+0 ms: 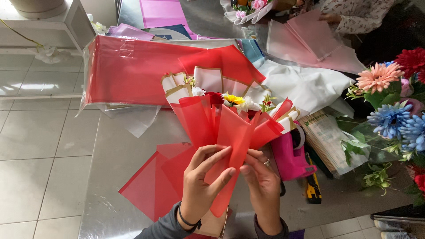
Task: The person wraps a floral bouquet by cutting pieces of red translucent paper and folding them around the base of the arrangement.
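Head view | left hand (200, 181) and right hand (261, 186) upright | both hands pinching red-wrapped bouquet (226, 119)

Translucent red wrap (230, 132) — glossy, smooth metal table (119, 159)

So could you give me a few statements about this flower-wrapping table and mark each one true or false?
1. Both hands, the left hand and the right hand, grip the small bouquet wrapped in translucent red sheets. True.
2. The bouquet holds only blue flowers. False: a yellow flower and a dark red flower show in it.
3. A glossy pink plastic tape dispenser sits just right of the bouquet. True.
4. The right hand wears no ring. False: a ring shows on one finger.
5. Another person handles pale pink sheets at the far end. True.
6. The big stack of sheets on the left is green. False: the stack of sheets is red.
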